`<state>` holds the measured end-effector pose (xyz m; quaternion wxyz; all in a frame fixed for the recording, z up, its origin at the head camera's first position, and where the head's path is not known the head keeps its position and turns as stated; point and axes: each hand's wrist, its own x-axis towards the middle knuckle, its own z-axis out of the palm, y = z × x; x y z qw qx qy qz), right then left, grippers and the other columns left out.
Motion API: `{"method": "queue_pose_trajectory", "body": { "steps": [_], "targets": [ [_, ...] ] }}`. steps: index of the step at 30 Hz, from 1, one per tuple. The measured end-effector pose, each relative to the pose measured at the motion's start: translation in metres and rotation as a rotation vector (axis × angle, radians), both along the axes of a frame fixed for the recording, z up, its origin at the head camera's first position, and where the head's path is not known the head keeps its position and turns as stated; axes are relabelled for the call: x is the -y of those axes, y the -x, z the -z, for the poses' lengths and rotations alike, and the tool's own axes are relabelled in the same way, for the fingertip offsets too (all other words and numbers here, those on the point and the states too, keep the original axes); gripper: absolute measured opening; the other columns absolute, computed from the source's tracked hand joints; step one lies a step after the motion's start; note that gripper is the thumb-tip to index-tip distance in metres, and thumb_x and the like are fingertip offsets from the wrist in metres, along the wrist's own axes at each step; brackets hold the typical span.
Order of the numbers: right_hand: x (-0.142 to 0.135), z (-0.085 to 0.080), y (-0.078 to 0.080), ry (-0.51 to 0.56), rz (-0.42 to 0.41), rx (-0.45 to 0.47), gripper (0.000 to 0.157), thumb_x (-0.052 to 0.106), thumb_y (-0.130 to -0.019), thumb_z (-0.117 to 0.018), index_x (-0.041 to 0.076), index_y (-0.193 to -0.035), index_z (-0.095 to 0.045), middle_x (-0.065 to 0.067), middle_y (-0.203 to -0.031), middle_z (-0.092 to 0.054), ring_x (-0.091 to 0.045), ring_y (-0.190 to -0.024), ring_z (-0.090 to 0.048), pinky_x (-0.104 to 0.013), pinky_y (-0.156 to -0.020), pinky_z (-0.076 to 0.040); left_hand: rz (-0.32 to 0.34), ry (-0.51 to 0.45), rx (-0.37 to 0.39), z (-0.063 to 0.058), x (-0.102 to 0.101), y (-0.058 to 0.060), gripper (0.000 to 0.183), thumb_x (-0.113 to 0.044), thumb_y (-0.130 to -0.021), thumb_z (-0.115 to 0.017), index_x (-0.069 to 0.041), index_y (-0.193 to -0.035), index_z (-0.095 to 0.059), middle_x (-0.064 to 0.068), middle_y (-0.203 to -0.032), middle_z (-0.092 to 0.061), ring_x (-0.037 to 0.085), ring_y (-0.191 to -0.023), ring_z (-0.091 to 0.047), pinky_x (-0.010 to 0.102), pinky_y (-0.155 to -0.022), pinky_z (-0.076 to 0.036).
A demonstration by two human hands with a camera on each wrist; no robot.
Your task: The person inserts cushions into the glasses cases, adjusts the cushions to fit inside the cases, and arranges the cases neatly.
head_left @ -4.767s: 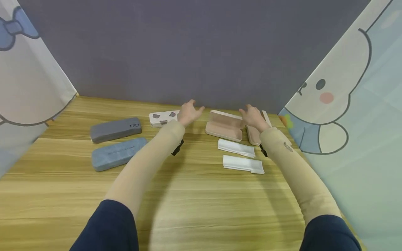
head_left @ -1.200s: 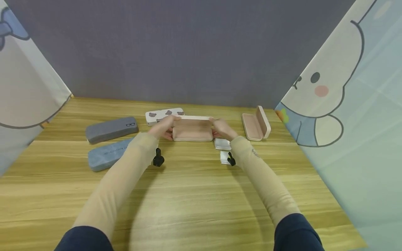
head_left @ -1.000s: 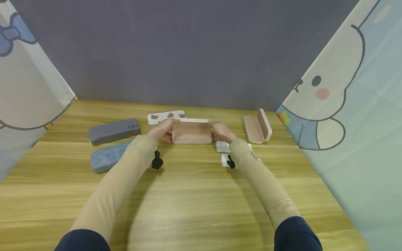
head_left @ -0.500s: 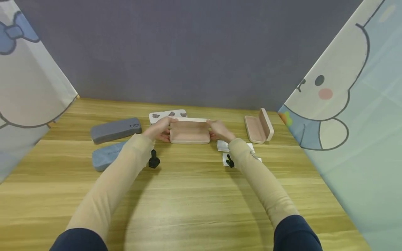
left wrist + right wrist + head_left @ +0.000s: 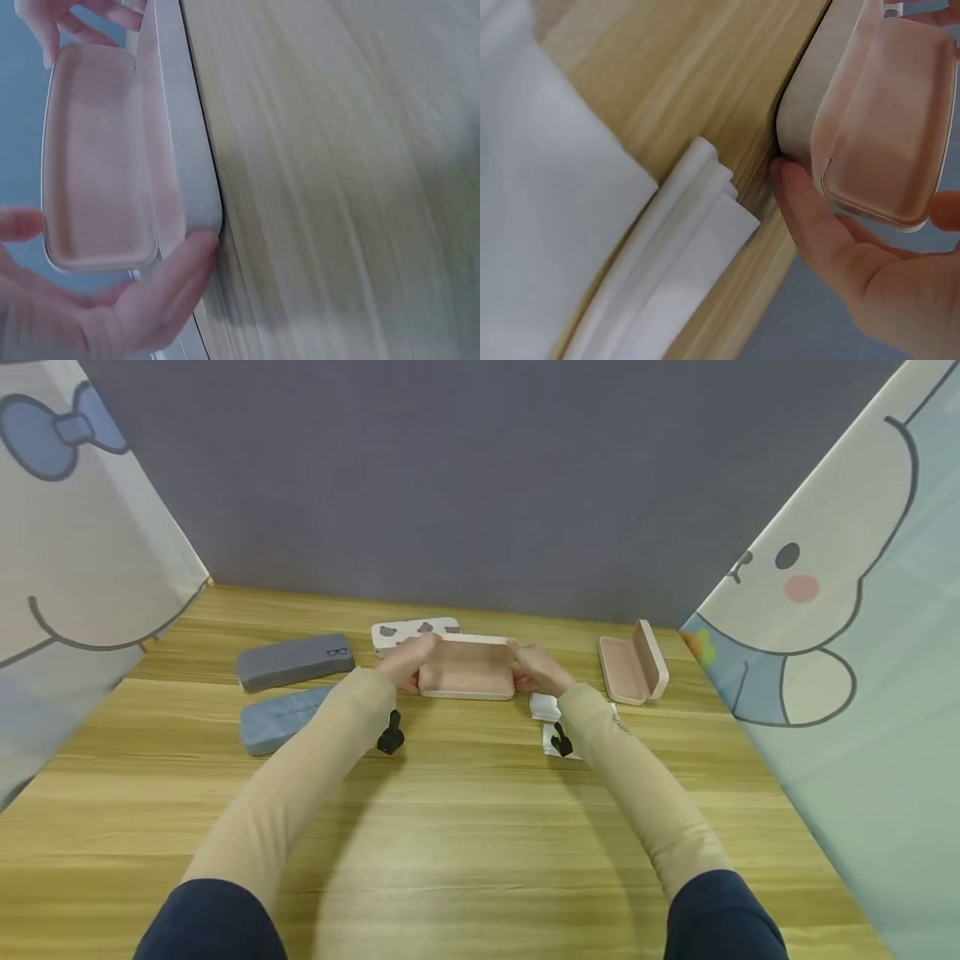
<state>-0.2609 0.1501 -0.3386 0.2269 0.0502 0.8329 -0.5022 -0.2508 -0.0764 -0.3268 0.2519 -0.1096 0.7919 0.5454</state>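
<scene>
An opened glasses case point(image 5: 467, 682) with a pink lining and a pale outside stands in the middle, its lid raised at the back. My left hand point(image 5: 408, 662) grips its left end and my right hand point(image 5: 542, 669) its right end. In the left wrist view, the left hand point(image 5: 112, 307) has fingertips on the base's corner and the thumb at the lid's edge. From the right wrist, the right hand point(image 5: 870, 274) shows a similar hold, fingertips low at the base and thumb on the lid's rim. Both compartments show only bare lining. The lid's outside is hidden.
Behind lies a white bear-print case point(image 5: 408, 630). Grey point(image 5: 296, 662) and blue point(image 5: 281, 722) cases lie at left. Another opened pink-lined case point(image 5: 622, 670) stands at right. Folded white cloths point(image 5: 545, 707) lie partly under the right forearm. A dark wall point(image 5: 480, 485) bounds the back.
Several seconds ago both hands were apart and the case stood farther right. Both hands now grip it, and it sits farther left. Over the last second, little changes besides a view shift.
</scene>
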Motion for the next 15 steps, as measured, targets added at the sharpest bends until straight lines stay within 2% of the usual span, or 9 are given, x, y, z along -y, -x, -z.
{"method": "queue_pose_trajectory", "body": {
  "steps": [3, 4, 6, 7, 8, 10, 11, 12, 15],
  "targets": [
    [-0.006, -0.003, -0.002, -0.029, -0.027, -0.03, 0.071, 0.047, -0.103, -0.028, -0.001, -0.152, -0.01, -0.029, -0.141, -0.038, -0.038, -0.121, -0.05, -0.044, -0.106, -0.043, -0.008, 0.155, -0.106, 0.002, -0.004, -0.003, 0.08, -0.051, -0.098, -0.03, -0.008, -0.154, 0.005, 0.021, -0.16, 0.001, 0.045, -0.144, -0.018, 0.057, -0.104, -0.041],
    [-0.008, -0.006, -0.003, -0.039, -0.042, -0.043, 0.071, 0.047, -0.103, -0.027, -0.002, -0.152, -0.009, -0.027, -0.128, -0.049, -0.034, -0.108, -0.056, -0.042, -0.101, -0.048, -0.019, 0.213, -0.162, 0.003, -0.006, -0.005, 0.082, -0.053, -0.098, -0.029, -0.006, -0.153, 0.008, 0.025, -0.159, 0.004, 0.047, -0.144, -0.015, 0.058, -0.107, -0.038],
    [-0.014, -0.011, -0.003, -0.072, -0.059, -0.085, 0.071, 0.047, -0.103, -0.024, -0.002, -0.152, -0.009, -0.02, -0.11, -0.052, -0.026, -0.093, -0.055, -0.042, -0.099, -0.048, -0.041, 0.321, -0.274, 0.003, -0.01, -0.008, 0.084, -0.054, -0.098, -0.028, -0.003, -0.152, 0.011, 0.03, -0.156, 0.008, 0.051, -0.142, -0.012, 0.06, -0.11, -0.032],
    [-0.017, -0.015, -0.003, -0.097, -0.064, -0.106, 0.071, 0.048, -0.103, -0.023, -0.002, -0.152, -0.009, -0.015, -0.099, -0.052, -0.022, -0.086, -0.054, -0.042, -0.097, -0.048, -0.057, 0.362, -0.327, 0.001, -0.012, -0.009, 0.084, -0.054, -0.098, -0.028, -0.002, -0.152, 0.008, 0.034, -0.155, 0.004, 0.053, -0.141, -0.013, 0.061, -0.11, -0.03],
    [-0.02, -0.019, -0.003, -0.11, -0.058, -0.122, 0.071, 0.047, -0.103, -0.023, -0.002, -0.152, -0.009, -0.011, -0.09, -0.05, -0.019, -0.079, -0.053, -0.041, -0.097, -0.049, -0.072, 0.387, -0.376, -0.001, -0.015, -0.01, 0.082, -0.054, -0.097, -0.03, -0.002, -0.152, 0.003, 0.035, -0.153, -0.002, 0.054, -0.138, -0.019, 0.062, -0.109, -0.03],
    [-0.027, -0.026, -0.003, -0.147, -0.041, -0.148, 0.07, 0.047, -0.103, -0.023, -0.001, -0.152, -0.011, -0.004, -0.078, -0.04, -0.014, -0.068, -0.048, -0.041, -0.094, -0.05, -0.099, 0.411, -0.449, -0.006, -0.022, -0.01, 0.08, -0.053, -0.097, -0.032, -0.003, -0.152, -0.002, 0.034, -0.151, -0.009, 0.054, -0.134, -0.026, 0.061, -0.105, -0.034],
    [-0.03, -0.029, -0.003, -0.172, -0.026, -0.159, 0.069, 0.047, -0.103, -0.023, -0.001, -0.152, -0.013, -0.005, -0.083, -0.041, -0.014, -0.074, -0.05, -0.043, -0.1, -0.047, -0.109, 0.413, -0.47, -0.01, -0.025, -0.009, 0.079, -0.054, -0.097, -0.033, -0.005, -0.152, -0.004, 0.032, -0.15, -0.013, 0.052, -0.132, -0.029, 0.06, -0.102, -0.038],
    [-0.034, -0.032, -0.003, -0.184, -0.014, -0.166, 0.069, 0.046, -0.103, -0.024, -0.001, -0.152, -0.014, -0.005, -0.082, -0.041, -0.015, -0.074, -0.05, -0.043, -0.1, -0.046, -0.115, 0.415, -0.491, -0.013, -0.029, -0.009, 0.079, -0.054, -0.097, -0.034, -0.006, -0.152, -0.006, 0.031, -0.15, -0.014, 0.051, -0.131, -0.031, 0.06, -0.1, -0.039],
    [-0.046, -0.041, -0.006, -0.199, 0.01, -0.176, 0.068, 0.046, -0.103, -0.024, 0.0, -0.152, -0.014, -0.01, -0.096, -0.044, -0.02, -0.087, -0.052, -0.043, -0.104, -0.044, -0.123, 0.411, -0.541, -0.023, -0.041, -0.012, 0.078, -0.055, -0.097, -0.036, -0.008, -0.152, -0.008, 0.028, -0.15, -0.017, 0.048, -0.13, -0.034, 0.058, -0.098, -0.042]
  ]
}}
